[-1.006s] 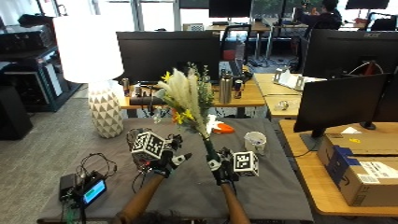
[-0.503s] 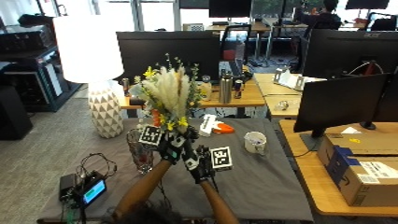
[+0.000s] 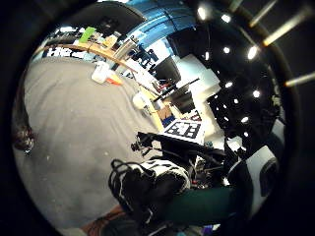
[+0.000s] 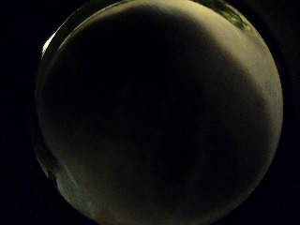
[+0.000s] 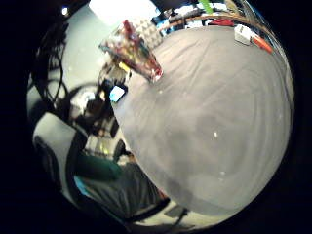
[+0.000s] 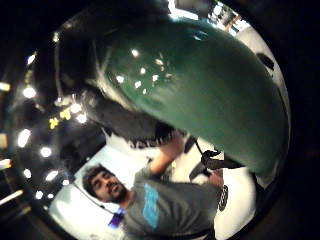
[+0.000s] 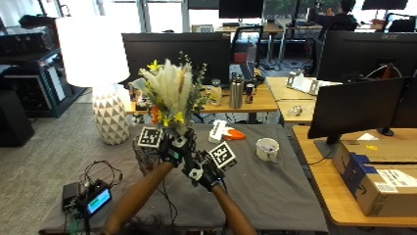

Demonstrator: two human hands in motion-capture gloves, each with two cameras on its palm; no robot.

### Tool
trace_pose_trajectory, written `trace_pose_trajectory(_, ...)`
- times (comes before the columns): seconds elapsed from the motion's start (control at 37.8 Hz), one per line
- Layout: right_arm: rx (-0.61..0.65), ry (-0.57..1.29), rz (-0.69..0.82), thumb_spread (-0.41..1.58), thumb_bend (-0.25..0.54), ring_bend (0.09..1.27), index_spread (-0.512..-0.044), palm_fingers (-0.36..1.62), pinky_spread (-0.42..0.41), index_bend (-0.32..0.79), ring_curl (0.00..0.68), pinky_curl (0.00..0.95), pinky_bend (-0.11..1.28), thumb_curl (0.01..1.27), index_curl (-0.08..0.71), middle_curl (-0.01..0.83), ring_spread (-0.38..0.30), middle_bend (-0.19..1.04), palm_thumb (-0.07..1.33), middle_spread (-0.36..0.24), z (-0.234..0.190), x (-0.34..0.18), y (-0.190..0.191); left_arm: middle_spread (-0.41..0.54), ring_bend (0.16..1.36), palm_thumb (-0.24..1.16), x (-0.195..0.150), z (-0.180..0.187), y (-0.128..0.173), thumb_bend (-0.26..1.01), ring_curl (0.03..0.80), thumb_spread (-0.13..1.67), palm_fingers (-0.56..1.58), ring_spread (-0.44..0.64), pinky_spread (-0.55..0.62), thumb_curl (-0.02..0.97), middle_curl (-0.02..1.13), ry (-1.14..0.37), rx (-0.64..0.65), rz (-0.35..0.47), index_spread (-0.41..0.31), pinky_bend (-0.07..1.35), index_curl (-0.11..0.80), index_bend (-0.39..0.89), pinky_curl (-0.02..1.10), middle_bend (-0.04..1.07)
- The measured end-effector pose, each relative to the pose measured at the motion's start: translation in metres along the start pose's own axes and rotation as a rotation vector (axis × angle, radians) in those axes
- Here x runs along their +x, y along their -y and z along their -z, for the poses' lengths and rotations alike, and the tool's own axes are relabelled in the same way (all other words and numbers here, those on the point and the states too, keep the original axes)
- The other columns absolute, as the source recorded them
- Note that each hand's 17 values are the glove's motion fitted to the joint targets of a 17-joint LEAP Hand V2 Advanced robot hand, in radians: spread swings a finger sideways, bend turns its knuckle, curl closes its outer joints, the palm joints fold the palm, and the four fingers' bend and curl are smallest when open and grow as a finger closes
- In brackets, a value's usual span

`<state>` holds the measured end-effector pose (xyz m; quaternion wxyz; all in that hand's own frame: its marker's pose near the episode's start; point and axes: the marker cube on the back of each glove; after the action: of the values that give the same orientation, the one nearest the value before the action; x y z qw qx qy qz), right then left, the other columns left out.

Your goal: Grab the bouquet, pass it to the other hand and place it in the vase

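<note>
On the grey-clothed table point(image 7: 273, 191), both hands meet at the upright bouquet of pale grasses and yellow flowers point(image 7: 171, 93): left hand point(image 7: 171, 147) grips its stems, right hand point(image 7: 207, 172) close beside, its grasp unclear; white mug point(image 7: 267, 149) stands right.

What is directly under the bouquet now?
Both gloved hands: left hand and right hand meet at the bouquet stems. The hands cover the stems, and the vase cannot be clearly seen.

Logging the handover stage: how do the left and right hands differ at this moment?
The left hand is higher, up at the bouquet stems; the right hand sits lower, nearer the person. The left forearm slants in from the left; the right rises from the lower edge. Both are gloved and meet over the grey cloth table. Whose grip carries the stems is unclear.
</note>
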<state>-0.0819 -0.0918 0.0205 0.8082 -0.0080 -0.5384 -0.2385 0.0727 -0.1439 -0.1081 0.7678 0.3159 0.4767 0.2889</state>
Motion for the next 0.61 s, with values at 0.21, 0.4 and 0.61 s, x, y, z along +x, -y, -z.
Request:
trace_pose_trajectory(0.21,-0.322,-0.482,-0.212,0.78,-0.019,0.75,-0.249,0.91,-0.085,0.10,0.466,0.442,0.58,0.64,0.524,0.515,-0.156,0.56,0.96,-0.119,0.054,-0.017,-0.027,-0.390,0.80,0.55,0.047,0.041,0.029,-0.02,0.458,1.04,1.50,-0.37,-0.42,0.360,0.58,-0.260,0.045,0.513,-0.385,0.53,0.504,0.51,0.45,0.73)
trace_pose_trajectory(0.4,-0.206,-0.699,-0.336,0.93,-0.016,0.55,-0.260,0.75,0.073,0.14,0.411,0.427,0.54,0.61,0.491,0.475,-0.070,0.44,0.96,-0.075,0.098,-0.026,-0.038,-0.394,0.84,0.48,0.057,0.100,0.054,-0.05,0.477,1.03,1.45,-0.38,-0.44,0.335,0.60,-0.057,0.067,0.481,-0.390,0.58,0.524,0.50,0.47,0.79)
trace_pose_trajectory(0.61,0.010,-0.696,-0.341,1.04,-0.018,0.45,-0.262,0.73,0.184,0.14,0.366,0.395,0.50,0.58,0.449,0.443,-0.003,0.36,0.93,-0.043,0.141,-0.025,-0.042,-0.391,0.89,0.39,0.046,0.179,0.086,-0.04,0.490,1.01,1.39,-0.37,-0.45,0.306,0.61,0.019,0.205,0.412,-0.379,0.65,0.521,0.40,0.48,0.80)
